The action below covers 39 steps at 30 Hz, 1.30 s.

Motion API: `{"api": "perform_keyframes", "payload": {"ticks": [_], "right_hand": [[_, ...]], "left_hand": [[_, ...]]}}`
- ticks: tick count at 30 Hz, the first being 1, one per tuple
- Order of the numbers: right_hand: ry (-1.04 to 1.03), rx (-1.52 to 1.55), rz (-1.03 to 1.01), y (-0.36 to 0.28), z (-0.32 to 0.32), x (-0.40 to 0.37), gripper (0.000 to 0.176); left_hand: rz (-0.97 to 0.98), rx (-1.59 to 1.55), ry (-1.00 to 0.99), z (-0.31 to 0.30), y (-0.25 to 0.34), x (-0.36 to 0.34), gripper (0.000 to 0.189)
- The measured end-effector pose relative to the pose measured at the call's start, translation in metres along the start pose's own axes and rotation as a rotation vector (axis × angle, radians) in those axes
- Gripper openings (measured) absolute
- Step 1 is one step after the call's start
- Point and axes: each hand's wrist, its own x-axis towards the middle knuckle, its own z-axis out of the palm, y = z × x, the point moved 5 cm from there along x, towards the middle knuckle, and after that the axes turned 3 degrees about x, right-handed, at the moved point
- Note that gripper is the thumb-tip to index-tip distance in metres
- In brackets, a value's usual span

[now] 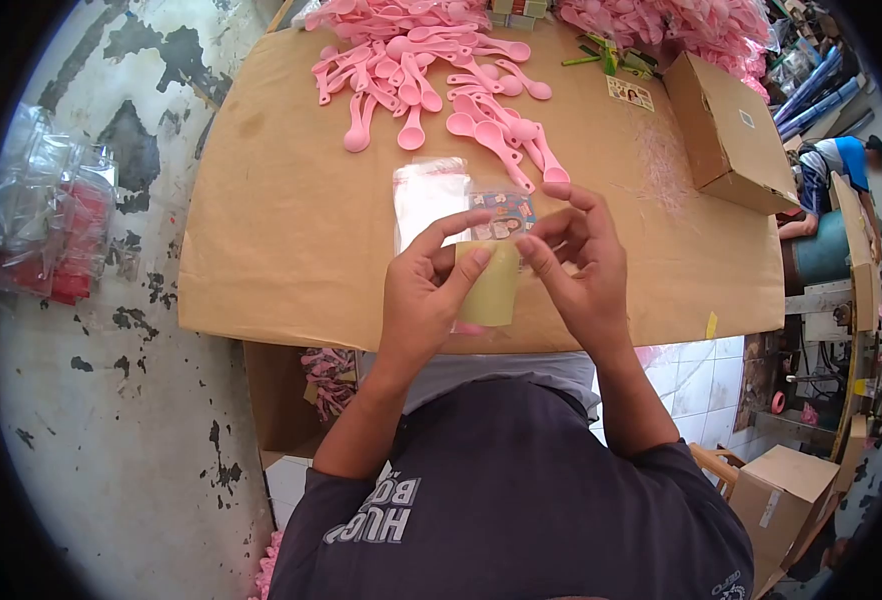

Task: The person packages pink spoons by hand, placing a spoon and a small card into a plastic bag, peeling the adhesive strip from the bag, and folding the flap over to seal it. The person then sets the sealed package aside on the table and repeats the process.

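Near the table's front edge, my left hand (429, 285) pinches the top left of a pale yellow-green card (491, 288). Beside its upper right corner is my right hand (581, 262), fingers curled and thumb toward the index finger; whether it grips anything thin is too small to tell. Just beyond the card lies a printed blue card (506, 208) in clear plastic. A stack of clear plastic bags (428, 200) lies to its left. Pink measuring spoons (411, 85) are piled farther back, some (554, 165) reaching close to my right fingertips.
An open cardboard box (726, 135) stands at the table's right, near green tools (611, 58) and a small card (631, 93). Plastic packs (56, 215) hang on the left wall. Another person (841, 165) sits at far right. More pink spoons (331, 380) lie below the table.
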Motion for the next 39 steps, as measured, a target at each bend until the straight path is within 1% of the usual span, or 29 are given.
{"api": "perform_keyframes", "payload": {"ticks": [2, 3, 5, 6, 8, 9, 11, 12, 13, 15, 16, 18, 20, 25, 28, 30, 32, 33, 35, 36, 37, 38, 39], "right_hand": [[0.079, -0.432, -0.263, -0.018, -0.003, 0.008, 0.031], [0.083, -0.435, -0.264, -0.017, -0.004, 0.012, 0.031], [-0.024, -0.332, -0.175, -0.008, -0.004, 0.019, 0.016], [-0.023, -0.334, -0.176, -0.007, -0.006, 0.021, 0.016], [-0.028, -0.082, -0.048, 0.002, -0.009, 0.025, 0.014], [-0.033, -0.08, -0.044, 0.003, -0.008, 0.025, 0.014], [0.171, -0.22, -0.22, -0.006, -0.015, 0.022, 0.013], [0.246, -0.351, -0.296, -0.018, -0.012, 0.019, 0.014], [0.246, -0.349, -0.293, -0.016, -0.012, 0.021, 0.014], [0.162, -0.735, -0.738, -0.031, 0.0, 0.016, 0.016], [0.169, -0.735, -0.735, -0.03, 0.001, 0.015, 0.016], [0.107, -0.891, -0.815, -0.031, 0.011, 0.012, 0.024], [0.125, -0.918, -0.83, -0.028, 0.01, 0.013, 0.025], [0.135, -0.96, -0.879, -0.022, 0.01, 0.01, 0.026], [0.125, -0.921, -0.833, -0.026, 0.007, 0.011, 0.021], [0.242, -0.658, -0.664, -0.028, -0.01, 0.016, 0.018], [0.34, -0.095, -0.462, -0.022, -0.031, 0.025, 0.015], [0.334, -0.097, -0.463, -0.026, -0.036, 0.027, 0.015], [0.33, 0.335, -0.375, -0.025, -0.053, 0.03, 0.013], [0.326, 0.331, -0.376, -0.02, -0.064, 0.028, 0.013], [0.143, 0.366, -0.355, -0.01, -0.066, 0.025, 0.012], [-0.041, 0.399, -0.33, -0.003, -0.064, 0.02, 0.012], [-0.044, 0.397, -0.327, -0.007, -0.056, 0.014, 0.012]], "left_hand": [[0.053, 0.054, 0.026, 0.002, 0.007, -0.003, 0.041], [0.054, 0.053, 0.021, 0.003, 0.006, -0.005, 0.041], [0.064, 0.062, 0.002, 0.004, 0.005, -0.006, 0.042], [0.065, 0.06, 0.0, 0.003, 0.004, -0.005, 0.042], [0.045, 0.084, -0.015, -0.001, 0.001, -0.004, 0.043], [0.043, 0.084, -0.009, -0.002, 0.001, -0.004, 0.043], [0.009, 0.068, 0.0, -0.002, 0.001, -0.005, 0.044], [0.006, 0.069, 0.004, -0.001, 0.001, -0.005, 0.044], [0.014, 0.063, 0.027, 0.0, 0.001, -0.005, 0.047], [0.02, 0.061, 0.042, 0.001, 0.001, -0.005, 0.05], [0.03, 0.105, 0.039, 0.001, 0.001, -0.004, 0.053], [0.038, 0.151, 0.028, 0.004, 0.003, -0.004, 0.057], [0.106, 0.296, 0.02, 0.008, 0.008, -0.006, 0.061], [0.125, 0.382, 0.001, 0.011, 0.007, -0.01, 0.06], [0.151, 0.426, -0.056, 0.011, 0.009, -0.01, 0.058], [0.171, 0.438, -0.092, 0.012, 0.011, -0.012, 0.057], [-0.025, 0.176, -0.011, 0.009, 0.008, -0.015, 0.047], [-0.023, 0.172, -0.007, 0.007, 0.009, -0.015, 0.047], [-0.05, 0.001, 0.046, 0.001, 0.008, -0.012, 0.035], [-0.012, -0.02, 0.054, -0.004, 0.005, -0.009, 0.027], [-0.009, -0.024, 0.055, -0.005, 0.002, -0.006, 0.027], [0.063, -0.057, 0.062, -0.007, 0.003, -0.004, 0.026], [0.132, -0.088, 0.071, -0.008, 0.005, -0.003, 0.024]]}}
